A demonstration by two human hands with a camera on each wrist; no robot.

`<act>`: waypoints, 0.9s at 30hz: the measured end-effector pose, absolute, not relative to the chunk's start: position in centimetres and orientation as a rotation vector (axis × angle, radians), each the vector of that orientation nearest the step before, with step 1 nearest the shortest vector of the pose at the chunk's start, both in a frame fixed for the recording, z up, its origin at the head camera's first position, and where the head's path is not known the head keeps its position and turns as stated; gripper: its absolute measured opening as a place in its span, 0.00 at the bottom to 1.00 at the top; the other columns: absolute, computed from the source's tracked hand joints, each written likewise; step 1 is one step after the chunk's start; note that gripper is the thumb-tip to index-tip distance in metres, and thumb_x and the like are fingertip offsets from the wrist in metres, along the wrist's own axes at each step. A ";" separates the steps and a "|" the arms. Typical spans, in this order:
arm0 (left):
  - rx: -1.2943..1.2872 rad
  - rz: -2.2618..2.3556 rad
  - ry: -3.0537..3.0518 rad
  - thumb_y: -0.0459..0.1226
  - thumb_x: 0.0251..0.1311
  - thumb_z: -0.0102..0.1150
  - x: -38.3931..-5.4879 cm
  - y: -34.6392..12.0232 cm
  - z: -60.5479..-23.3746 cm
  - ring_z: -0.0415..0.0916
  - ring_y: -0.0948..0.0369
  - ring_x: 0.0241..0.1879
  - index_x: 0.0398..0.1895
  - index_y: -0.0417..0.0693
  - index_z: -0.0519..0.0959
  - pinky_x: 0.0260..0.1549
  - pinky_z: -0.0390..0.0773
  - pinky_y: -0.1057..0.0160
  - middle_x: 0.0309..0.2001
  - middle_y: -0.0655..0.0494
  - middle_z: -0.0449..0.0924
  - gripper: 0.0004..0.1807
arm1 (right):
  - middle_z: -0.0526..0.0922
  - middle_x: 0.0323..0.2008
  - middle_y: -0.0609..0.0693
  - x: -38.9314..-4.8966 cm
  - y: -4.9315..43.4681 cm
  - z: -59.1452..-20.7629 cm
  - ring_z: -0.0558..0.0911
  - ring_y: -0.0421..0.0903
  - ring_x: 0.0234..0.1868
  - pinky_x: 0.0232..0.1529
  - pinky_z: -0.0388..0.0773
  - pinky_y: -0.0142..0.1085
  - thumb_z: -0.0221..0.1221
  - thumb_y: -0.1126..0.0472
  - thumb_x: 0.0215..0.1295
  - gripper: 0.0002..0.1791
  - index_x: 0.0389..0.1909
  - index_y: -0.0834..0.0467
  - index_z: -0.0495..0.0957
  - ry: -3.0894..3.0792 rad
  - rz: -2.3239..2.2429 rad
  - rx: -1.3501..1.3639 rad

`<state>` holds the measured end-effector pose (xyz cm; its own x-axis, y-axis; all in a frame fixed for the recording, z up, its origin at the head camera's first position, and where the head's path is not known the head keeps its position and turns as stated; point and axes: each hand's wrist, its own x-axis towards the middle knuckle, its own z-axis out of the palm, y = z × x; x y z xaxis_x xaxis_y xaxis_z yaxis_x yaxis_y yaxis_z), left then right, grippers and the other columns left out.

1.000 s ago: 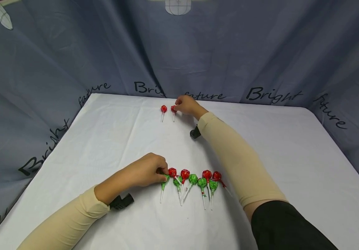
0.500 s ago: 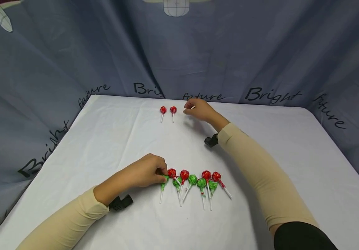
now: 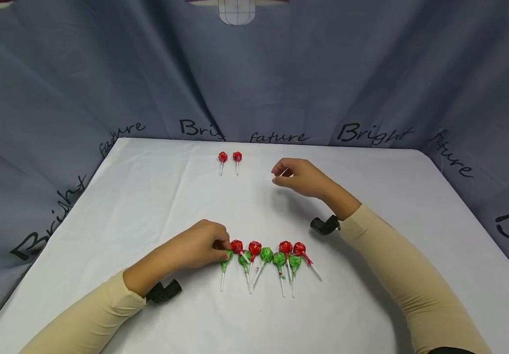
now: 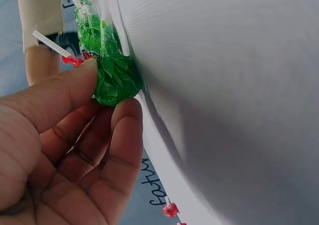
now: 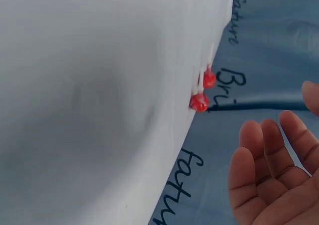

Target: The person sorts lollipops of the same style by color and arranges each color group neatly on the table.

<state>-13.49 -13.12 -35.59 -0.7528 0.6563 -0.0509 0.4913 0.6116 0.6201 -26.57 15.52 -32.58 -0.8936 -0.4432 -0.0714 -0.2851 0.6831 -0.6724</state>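
My left hand (image 3: 198, 244) pinches the green wrapped head of a lollipop (image 4: 117, 80) between thumb and fingers, at the left end of a loose row. The stick of that lollipop points toward me on the white cloth. Beside it lie several red and green lollipops, among them a red lollipop (image 3: 254, 248) and a green lollipop (image 3: 266, 254). Farther back, two red lollipops (image 3: 237, 156) lie side by side with sticks toward me. My right hand (image 3: 305, 179) hovers over the cloth to their right, holding nothing, its fingers loosely curved in the right wrist view (image 5: 274, 170).
A white cloth covers the table (image 3: 183, 196), whose back edge runs just behind the two red lollipops. Behind it hangs a grey-blue curtain (image 3: 281, 73) with black lettering. Each wrist carries a small black camera, such as the right wrist camera (image 3: 325, 225).
My right hand has let go of the right one of the two far red lollipops and drawn back to the right and toward me. My left hand keeps its pinch on the green lollipop.
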 end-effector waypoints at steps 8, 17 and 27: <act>0.966 0.889 2.558 0.30 0.55 0.71 -13.5 -13.1 -35.3 0.72 0.71 0.27 0.26 0.49 0.83 0.29 0.75 0.68 0.28 0.67 0.76 0.06 | 0.82 0.41 0.49 -22.7 18.1 -32.7 0.78 0.48 0.43 0.41 0.76 0.42 0.63 0.58 0.67 0.14 0.49 0.59 0.79 2.664 -0.965 -0.700; 0.981 0.888 2.558 0.31 0.55 0.71 -13.5 -13.1 -35.3 0.72 0.71 0.27 0.27 0.50 0.83 0.29 0.75 0.68 0.28 0.67 0.76 0.07 | 0.81 0.38 0.44 -19.2 19.4 -33.7 0.79 0.45 0.41 0.42 0.77 0.42 0.65 0.62 0.65 0.11 0.47 0.59 0.80 2.574 -0.947 -0.795; 0.975 0.871 2.566 0.31 0.55 0.72 -13.5 -13.1 -35.2 0.72 0.71 0.28 0.27 0.51 0.82 0.29 0.75 0.68 0.28 0.67 0.76 0.07 | 0.81 0.41 0.45 -17.1 20.3 -34.1 0.79 0.43 0.42 0.44 0.78 0.39 0.64 0.62 0.65 0.09 0.45 0.55 0.80 2.446 -0.818 -0.840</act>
<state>-13.46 -13.05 -35.18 -0.7403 0.6716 -0.0293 0.5150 0.5946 0.6174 -17.10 20.34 -34.08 -0.7259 -0.6590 -0.1969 -0.4080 0.6432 -0.6480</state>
